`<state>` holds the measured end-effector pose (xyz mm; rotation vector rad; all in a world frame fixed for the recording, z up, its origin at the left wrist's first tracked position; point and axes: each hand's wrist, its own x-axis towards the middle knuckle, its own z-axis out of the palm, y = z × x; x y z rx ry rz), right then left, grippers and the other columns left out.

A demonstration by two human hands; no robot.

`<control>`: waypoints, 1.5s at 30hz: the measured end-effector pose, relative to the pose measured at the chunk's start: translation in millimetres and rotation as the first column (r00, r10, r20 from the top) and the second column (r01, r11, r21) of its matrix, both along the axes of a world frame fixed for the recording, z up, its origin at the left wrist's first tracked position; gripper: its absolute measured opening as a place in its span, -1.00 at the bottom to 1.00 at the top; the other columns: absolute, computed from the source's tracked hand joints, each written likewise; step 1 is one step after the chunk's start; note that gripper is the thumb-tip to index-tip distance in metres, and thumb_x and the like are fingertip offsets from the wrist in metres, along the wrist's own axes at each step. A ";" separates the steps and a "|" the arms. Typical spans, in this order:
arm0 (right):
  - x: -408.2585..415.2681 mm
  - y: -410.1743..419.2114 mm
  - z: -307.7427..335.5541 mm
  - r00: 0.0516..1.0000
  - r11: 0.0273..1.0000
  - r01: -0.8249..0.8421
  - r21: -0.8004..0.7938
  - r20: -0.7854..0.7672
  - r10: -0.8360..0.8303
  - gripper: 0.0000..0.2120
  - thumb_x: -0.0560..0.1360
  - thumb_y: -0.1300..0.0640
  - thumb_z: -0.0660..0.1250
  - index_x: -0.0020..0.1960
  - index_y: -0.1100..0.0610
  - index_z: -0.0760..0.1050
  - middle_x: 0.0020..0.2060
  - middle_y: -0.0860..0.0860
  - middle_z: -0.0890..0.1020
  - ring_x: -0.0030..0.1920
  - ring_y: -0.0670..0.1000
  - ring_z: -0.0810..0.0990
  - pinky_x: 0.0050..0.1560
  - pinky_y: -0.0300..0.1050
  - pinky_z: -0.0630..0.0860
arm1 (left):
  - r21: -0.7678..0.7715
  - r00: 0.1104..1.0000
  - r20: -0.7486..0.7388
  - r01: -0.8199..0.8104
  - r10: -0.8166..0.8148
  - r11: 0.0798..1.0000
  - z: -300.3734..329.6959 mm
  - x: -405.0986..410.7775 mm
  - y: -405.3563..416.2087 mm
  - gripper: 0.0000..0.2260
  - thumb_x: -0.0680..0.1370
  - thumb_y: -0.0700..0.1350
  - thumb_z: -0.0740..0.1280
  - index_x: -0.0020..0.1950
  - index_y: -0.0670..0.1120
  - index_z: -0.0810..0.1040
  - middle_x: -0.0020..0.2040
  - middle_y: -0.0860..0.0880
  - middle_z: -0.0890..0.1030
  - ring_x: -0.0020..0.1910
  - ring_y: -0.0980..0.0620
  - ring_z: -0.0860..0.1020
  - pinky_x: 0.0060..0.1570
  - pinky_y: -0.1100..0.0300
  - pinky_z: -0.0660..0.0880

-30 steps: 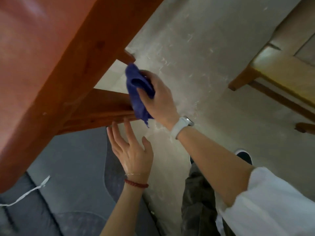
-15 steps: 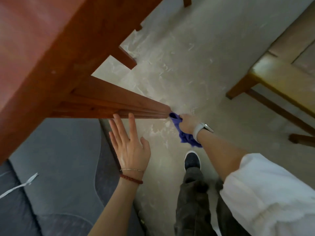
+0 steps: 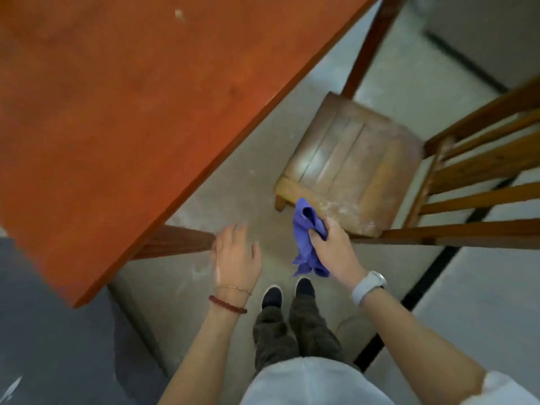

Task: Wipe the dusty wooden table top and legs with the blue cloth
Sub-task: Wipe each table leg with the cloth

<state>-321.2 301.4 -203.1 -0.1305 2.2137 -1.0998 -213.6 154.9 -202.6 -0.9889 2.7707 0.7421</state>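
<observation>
The blue cloth [image 3: 307,238] hangs bunched in the right hand [image 3: 336,252], whose fingers curl round it, above the floor [image 3: 181,287] just off the near corner of the chair [image 3: 347,165] seat. The left hand [image 3: 235,258] hovers loose-fingered, holding nothing, beside the table leg [image 3: 178,241] under the table [image 3: 117,112] top's near corner.
</observation>
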 end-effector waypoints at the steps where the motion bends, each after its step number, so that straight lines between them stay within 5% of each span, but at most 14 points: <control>1: -6.1 10.5 28.8 0.999 1.000 0.016 -0.007 -0.042 -0.016 -0.75 0.51 0.26 0.22 0.18 0.16 0.45 -0.03 0.06 0.54 -0.06 0.00 0.47 -0.20 -0.32 0.24 | 0.002 0.996 -0.059 0.060 -0.060 0.998 20.6 -14.5 5.4 -0.63 0.41 -0.07 0.22 0.15 -0.20 0.52 0.11 -0.23 0.56 0.10 -0.24 0.54 0.07 -0.12 0.50; 7: -34.5 79.4 183.4 0.916 0.991 0.121 -0.055 -0.379 -0.133 -0.74 0.47 0.24 0.28 0.14 0.06 0.45 -0.01 -0.02 0.53 -0.02 -0.05 0.50 -0.02 -0.24 0.38 | -0.078 0.863 -0.362 0.347 -0.351 0.935 146.1 -103.7 35.2 -0.68 0.42 -0.20 0.37 0.17 -0.21 0.53 0.15 -0.22 0.55 0.17 -0.22 0.51 0.16 -0.11 0.43; 12: -60.0 148.9 281.3 0.719 0.939 0.281 -0.198 -0.605 -0.343 -0.74 0.41 0.16 0.29 0.08 -0.02 0.43 -0.10 -0.22 0.49 -0.08 -0.23 0.49 -0.07 -0.53 0.35 | -0.288 0.673 -0.438 0.522 -0.595 0.803 231.4 -184.2 67.6 -0.67 0.44 -0.07 0.22 0.13 -0.18 0.54 0.08 -0.19 0.59 0.07 -0.19 0.56 0.08 -0.11 0.51; 22: -177.4 292.5 319.0 0.415 0.743 0.508 -0.437 -0.632 -0.655 -0.82 0.48 0.29 0.29 0.01 0.05 0.43 -0.20 -0.17 0.50 -0.22 -0.29 0.50 -0.23 -0.55 0.37 | -0.385 0.491 -0.453 0.645 -0.744 0.660 295.8 -344.9 213.5 -0.63 0.52 -0.03 0.24 0.32 -0.09 0.40 0.30 -0.12 0.44 0.28 -0.09 0.41 0.27 -0.04 0.37; 27: -291.3 362.7 290.3 0.534 0.821 0.522 -0.230 -0.663 -0.525 -0.76 0.47 0.23 0.28 0.13 0.09 0.47 -0.07 -0.03 0.50 -0.10 -0.03 0.48 -0.10 -0.24 0.33 | -0.308 0.630 -0.381 0.604 -0.677 0.735 286.6 -427.7 275.2 -0.63 0.55 -0.01 0.19 0.34 -0.06 0.37 0.32 -0.09 0.42 0.30 -0.07 0.38 0.28 -0.07 0.36; 35: -421.6 384.7 253.3 0.738 0.918 0.391 -0.058 -0.577 -0.351 -0.75 0.48 0.17 0.25 0.15 0.04 0.47 -0.07 -0.01 0.46 -0.11 0.03 0.48 -0.10 -0.12 0.36 | -0.225 0.845 -0.277 0.406 -0.457 0.886 274.9 -485.2 276.3 -0.65 0.54 -0.02 0.21 0.31 -0.09 0.40 0.25 -0.11 0.46 0.21 -0.06 0.43 0.20 -0.04 0.43; 45: -505.0 325.2 223.9 0.842 0.992 0.124 -0.002 -0.528 -0.106 -0.77 0.50 0.19 0.22 0.15 0.08 0.45 -0.04 0.01 0.43 -0.14 -0.01 0.44 -0.12 -0.17 0.31 | -0.255 0.900 -0.222 0.317 -0.375 0.913 264.3 -523.8 240.6 -0.65 0.56 -0.01 0.18 0.33 -0.05 0.38 0.27 -0.05 0.45 0.22 0.00 0.43 0.22 0.10 0.40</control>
